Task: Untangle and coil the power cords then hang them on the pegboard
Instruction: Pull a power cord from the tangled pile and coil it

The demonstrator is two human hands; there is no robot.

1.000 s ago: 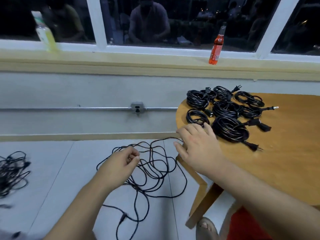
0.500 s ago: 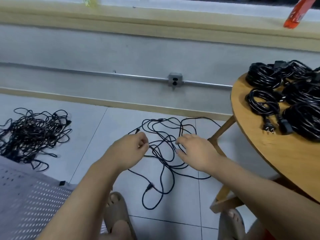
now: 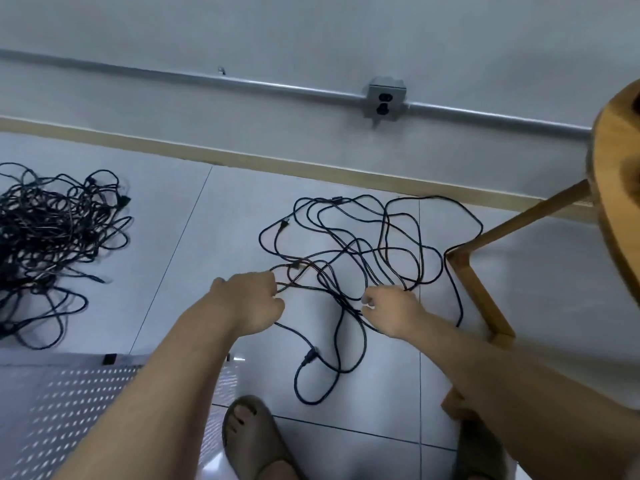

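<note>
left hand [image 3: 252,299] clamps its fingers on the loose cord [image 3: 346,247]; right hand [image 3: 393,313] curls its fingers, grip unclear. pulling hard could tighten the crossings or snag the table leg [image 3: 476,296].

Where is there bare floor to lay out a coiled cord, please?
The widest bare tiles lie between the tangled cord pile and the loose cord, bordered by baseboard and pegboard. More bare floor lies right of the table leg. Crowded: the loose cord, gripped by the left hand and right hand.
</note>
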